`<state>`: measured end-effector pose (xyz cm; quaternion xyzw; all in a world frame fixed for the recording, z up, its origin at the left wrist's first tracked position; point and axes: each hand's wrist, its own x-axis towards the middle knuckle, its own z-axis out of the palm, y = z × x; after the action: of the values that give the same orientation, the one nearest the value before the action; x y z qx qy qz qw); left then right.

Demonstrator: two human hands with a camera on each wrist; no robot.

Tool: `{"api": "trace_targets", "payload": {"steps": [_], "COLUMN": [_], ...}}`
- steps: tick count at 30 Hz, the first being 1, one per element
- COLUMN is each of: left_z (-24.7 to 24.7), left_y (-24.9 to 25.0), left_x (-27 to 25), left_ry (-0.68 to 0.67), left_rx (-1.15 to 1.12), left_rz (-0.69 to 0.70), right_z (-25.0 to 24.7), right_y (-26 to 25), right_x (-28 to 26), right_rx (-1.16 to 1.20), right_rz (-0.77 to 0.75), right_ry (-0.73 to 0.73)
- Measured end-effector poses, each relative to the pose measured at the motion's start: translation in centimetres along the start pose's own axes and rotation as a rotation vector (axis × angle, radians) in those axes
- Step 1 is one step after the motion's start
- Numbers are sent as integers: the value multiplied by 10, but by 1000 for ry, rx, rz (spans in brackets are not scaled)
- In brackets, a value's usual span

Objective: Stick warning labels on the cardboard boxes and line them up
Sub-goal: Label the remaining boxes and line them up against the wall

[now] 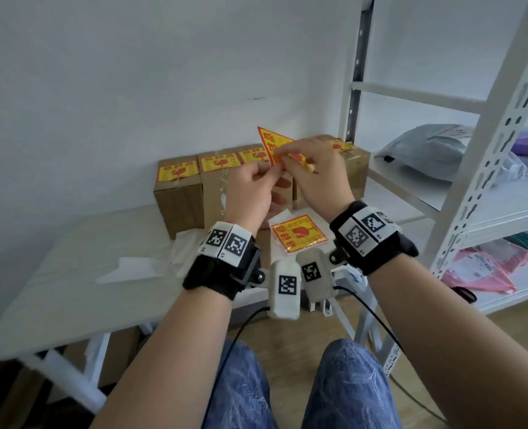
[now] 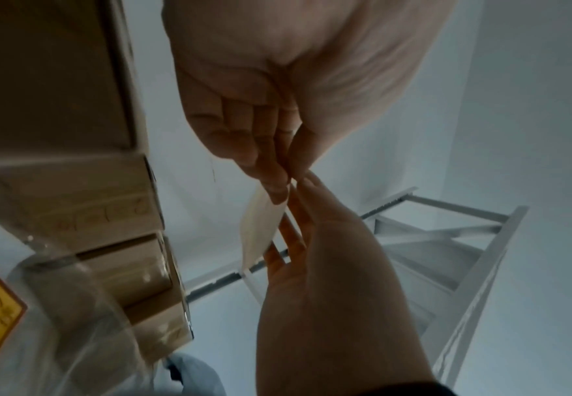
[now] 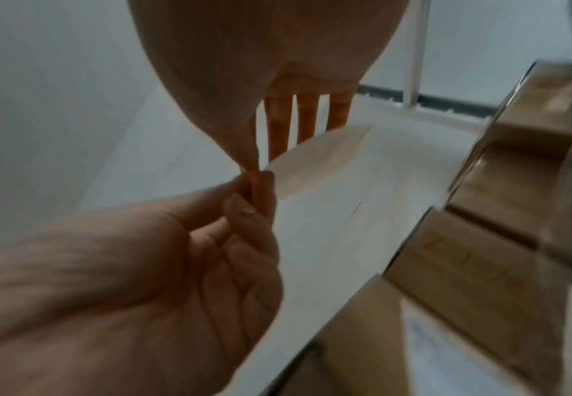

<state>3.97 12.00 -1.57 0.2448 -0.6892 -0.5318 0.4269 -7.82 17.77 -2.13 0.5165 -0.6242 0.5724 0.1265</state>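
A yellow and red warning label (image 1: 271,143) is held up above the table, tilted, with one corner pointing up. My left hand (image 1: 275,170) and right hand (image 1: 285,157) both pinch it at its lower corner, fingertips nearly touching. The left wrist view shows the left hand (image 2: 289,180) on the label's pale back (image 2: 260,227). From the right wrist, the right hand (image 3: 252,166) meets the left hand (image 3: 257,187) at the same corner. Several cardboard boxes (image 1: 179,196) stand in a row against the wall, each with a label on top.
A clear bag of spare labels (image 1: 300,234) lies on the white table (image 1: 70,274) under my hands. White backing papers (image 1: 132,269) lie to the left. A white metal shelf rack (image 1: 485,150) with parcels stands at the right.
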Motion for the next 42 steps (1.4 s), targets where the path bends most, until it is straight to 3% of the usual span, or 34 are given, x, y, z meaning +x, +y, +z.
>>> {"api": "trace_targets", "payload": {"steps": [5, 10, 24, 33, 42], "left_z": [-32, -52, -68, -71, -70], "left_y": [-8, -13, -31, -32, -31], "left_x": [-4, -12, -4, -6, -9], "left_ry": [74, 43, -68, -10, -20], "left_rx": [-23, -112, 17, -64, -44], "left_rz": [-2, 11, -63, -73, -68], "right_z": [24, 49, 80, 77, 76], "right_y": [-19, -27, -10, -14, -14], "right_x": [-5, -13, -42, -43, -44], "right_rx": [202, 316, 222, 124, 86], "right_rz": [67, 110, 157, 90, 120], "right_ry": [-91, -154, -86, -32, -62]}}
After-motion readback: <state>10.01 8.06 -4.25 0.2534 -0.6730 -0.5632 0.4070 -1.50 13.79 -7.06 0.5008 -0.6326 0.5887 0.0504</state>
